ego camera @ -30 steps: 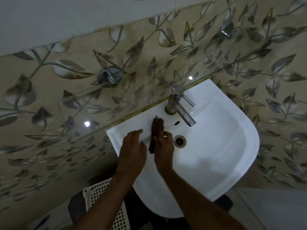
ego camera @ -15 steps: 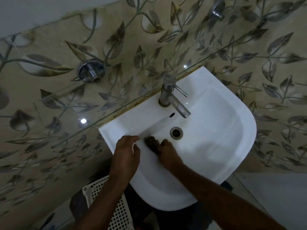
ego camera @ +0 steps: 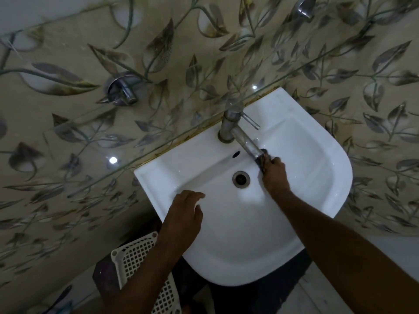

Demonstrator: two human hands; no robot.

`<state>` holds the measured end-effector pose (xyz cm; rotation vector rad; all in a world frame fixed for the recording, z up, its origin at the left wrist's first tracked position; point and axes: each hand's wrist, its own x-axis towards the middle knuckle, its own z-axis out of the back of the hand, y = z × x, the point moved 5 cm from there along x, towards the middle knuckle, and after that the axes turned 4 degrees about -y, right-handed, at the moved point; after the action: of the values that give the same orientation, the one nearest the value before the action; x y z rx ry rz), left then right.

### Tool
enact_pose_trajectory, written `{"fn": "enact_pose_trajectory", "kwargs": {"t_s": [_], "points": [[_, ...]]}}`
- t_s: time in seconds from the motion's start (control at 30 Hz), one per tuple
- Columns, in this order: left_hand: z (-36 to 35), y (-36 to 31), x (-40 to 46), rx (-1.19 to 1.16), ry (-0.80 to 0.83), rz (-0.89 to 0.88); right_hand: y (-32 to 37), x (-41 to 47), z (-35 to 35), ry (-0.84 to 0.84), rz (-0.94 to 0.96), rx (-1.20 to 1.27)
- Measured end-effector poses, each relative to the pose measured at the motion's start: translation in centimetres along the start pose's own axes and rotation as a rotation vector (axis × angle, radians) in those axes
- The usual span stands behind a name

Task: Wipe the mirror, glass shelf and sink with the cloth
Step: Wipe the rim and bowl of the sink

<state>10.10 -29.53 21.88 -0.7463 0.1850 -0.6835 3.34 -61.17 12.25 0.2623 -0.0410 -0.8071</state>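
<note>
Head view: You stand over a white sink [ego camera: 317, 200] fixed to a wall tiled in a leaf pattern [ego camera: 68, 177]. Your right hand [ego camera: 275, 175] is inside the basin, fingers curled tight on a dark cloth [ego camera: 262, 160], which lies just under the tip of the metal tap [ego camera: 240, 134]. Your left hand [ego camera: 184, 214] rests on the sink's left rim, fingers relaxed and slightly apart, holding nothing. The drain [ego camera: 240, 178] sits between your hands. A glass shelf [ego camera: 158, 123] spans the wall above the sink. A white lattice basket [ego camera: 140, 264] stands on the floor below your left forearm.
</note>
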Motion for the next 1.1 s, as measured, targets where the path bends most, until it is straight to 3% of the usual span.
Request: {"fn": "enact_pose_trajectory", "kwargs": {"t_s": [0.13,0.3,0.37,0.47,0.57,0.73,0.83,0.93,1.0,1.1], "points": [[-1.4,-0.8,0.0,0.022,0.031,-0.048,6.8,-5.7,-3.1,0.179,0.066,0.255],[-2.7,-2.0,0.0,0.028,0.019,0.096,14.0,-14.3,-1.0,0.46,0.124,0.396],[-2.3,-2.5,-0.7,0.012,-0.015,0.111,14.3,-16.4,0.5,0.58,0.207,0.344],[-2.1,-3.7,-1.9,0.04,-0.016,-0.001,11.2,-17.9,2.3,0.662,0.265,0.239],[-3.0,-4.3,-2.5,0.093,0.015,-0.112,5.4,-15.9,3.6,0.628,0.333,0.016],[-3.8,-3.3,-2.2,0.143,0.102,-0.079,-5.3,-6.8,5.2,0.204,0.25,-0.452],[-3.4,-2.6,-2.7,0.163,0.104,-0.105,-6.0,-5.5,8.3,0.153,0.154,-0.624],[-2.7,-1.5,-3.3,0.184,0.089,-0.12,-4.5,-6.9,7.8,0.176,0.028,-0.511],[-2.4,-1.2,-3.5,0.175,0.078,-0.105,-2.2,-9.5,6.3,0.225,0.014,-0.271],[-2.1,-1.3,-3.8,0.111,0.071,-0.063,3.8,-14.8,5.4,0.499,0.013,-0.018]]}}
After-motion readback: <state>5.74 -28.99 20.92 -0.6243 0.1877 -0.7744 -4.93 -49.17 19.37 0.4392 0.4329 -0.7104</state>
